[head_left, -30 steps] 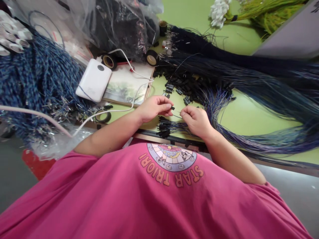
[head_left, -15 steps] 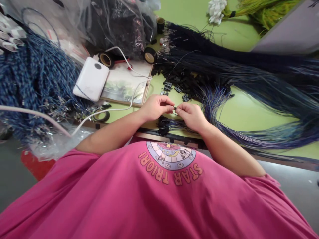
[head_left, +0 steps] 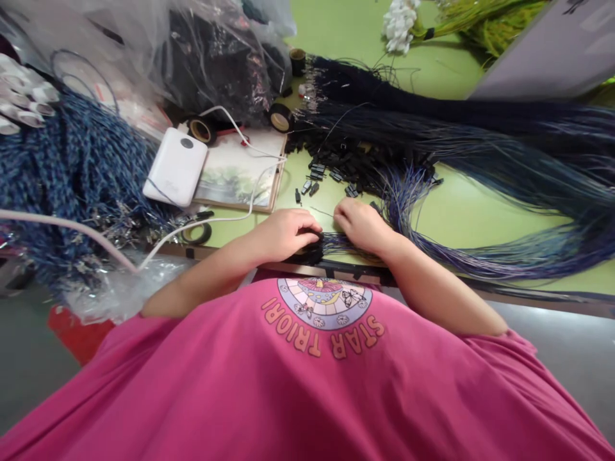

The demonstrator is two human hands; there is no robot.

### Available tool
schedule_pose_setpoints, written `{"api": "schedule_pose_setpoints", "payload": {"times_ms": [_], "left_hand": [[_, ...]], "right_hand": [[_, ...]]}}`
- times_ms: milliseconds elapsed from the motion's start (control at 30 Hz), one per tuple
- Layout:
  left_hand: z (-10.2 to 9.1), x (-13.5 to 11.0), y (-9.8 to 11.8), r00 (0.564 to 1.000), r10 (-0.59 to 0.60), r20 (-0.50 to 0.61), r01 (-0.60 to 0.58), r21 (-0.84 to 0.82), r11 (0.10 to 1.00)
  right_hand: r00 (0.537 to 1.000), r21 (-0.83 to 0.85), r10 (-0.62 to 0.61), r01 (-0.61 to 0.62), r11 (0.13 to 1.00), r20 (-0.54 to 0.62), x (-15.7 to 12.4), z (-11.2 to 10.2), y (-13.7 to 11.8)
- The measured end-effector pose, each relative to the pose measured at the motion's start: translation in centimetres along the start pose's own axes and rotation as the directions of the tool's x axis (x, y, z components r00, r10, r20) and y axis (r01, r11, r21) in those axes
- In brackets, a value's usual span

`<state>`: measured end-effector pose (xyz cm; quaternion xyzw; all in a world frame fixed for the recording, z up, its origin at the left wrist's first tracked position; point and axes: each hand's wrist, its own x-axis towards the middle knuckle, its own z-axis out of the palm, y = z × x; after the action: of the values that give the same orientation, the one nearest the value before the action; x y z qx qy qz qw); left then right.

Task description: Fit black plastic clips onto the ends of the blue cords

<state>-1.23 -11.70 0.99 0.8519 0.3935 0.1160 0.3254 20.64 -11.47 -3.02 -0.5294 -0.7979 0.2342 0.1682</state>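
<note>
Near the table's front edge, my left hand lies with curled fingers and thumb over a cluster of black connectors. Their wires run right, passing beneath my right hand. That hand is closed, its fingers bent down toward the tabletop. A thin dark wire reaches its fingertips from the left; the grip itself is hidden. Just beyond my hands, several loose black connector housings lie on the green table. A larger heap of black connectors sits farther back, joined to blue and purple wires.
Long dark wires stretch across the right side. A white power bank with a white cable rests by a picture-covered book. Black tape rolls stand nearby. Blue twisted wires fill the left, and a plastic bag lies behind.
My hands have separated from their shared pinch on a small black part. The left has moved down and left onto the connector cluster; the right has stayed near its place, fingers now curled downward.
</note>
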Motion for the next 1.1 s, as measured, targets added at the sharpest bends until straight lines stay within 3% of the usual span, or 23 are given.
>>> {"api": "schedule_pose_setpoints", "payload": {"times_ms": [100,200,333,533,767,900,1000,1100], "left_hand": [[-0.1,0.9,0.0,0.994,-0.113,-0.003,0.111,-0.166,0.98],[-0.3,2.3,0.2,0.98,-0.197,0.013,0.185,-0.411,0.893],[0.1,4.1,0.7,0.971,-0.24,-0.015,0.176,-0.632,0.755],[1.2,4.8,0.1,0.957,-0.29,-0.007,0.19,-0.739,0.646],[1.5,4.8,-0.4,0.955,-0.297,-0.02,0.196,-0.71,0.677],[2.0,4.9,-0.7,0.964,-0.255,-0.08,0.151,-0.624,0.766],[2.4,4.9,-1.2,0.965,-0.235,-0.119,0.133,-0.551,0.824],[2.6,4.9,-1.4,0.954,-0.274,-0.125,0.156,-0.572,0.805]], "right_hand": [[0.997,0.41,0.076,-0.055,0.91,-0.034,-0.9,-1.4,0.1],[0.997,0.548,0.03,0.011,0.837,-0.067,-1.7,-2.4,-0.3],[0.973,0.414,0.064,0.033,0.91,-0.22,-2.2,-3.0,-0.4],[0.972,0.258,0.05,0.012,0.966,-0.231,-2.2,-3.1,0.1],[0.979,0.143,-0.033,0.063,0.988,-0.203,-2.2,-2.3,0.1],[0.98,0.08,-0.031,0.048,0.996,-0.198,-2.1,-1.5,-0.1],[0.98,0.107,-0.008,0.03,0.994,-0.201,-1.8,-1.3,-0.2],[0.978,0.209,0.073,-0.032,0.977,-0.196,-1.7,-1.8,-0.2]]}}
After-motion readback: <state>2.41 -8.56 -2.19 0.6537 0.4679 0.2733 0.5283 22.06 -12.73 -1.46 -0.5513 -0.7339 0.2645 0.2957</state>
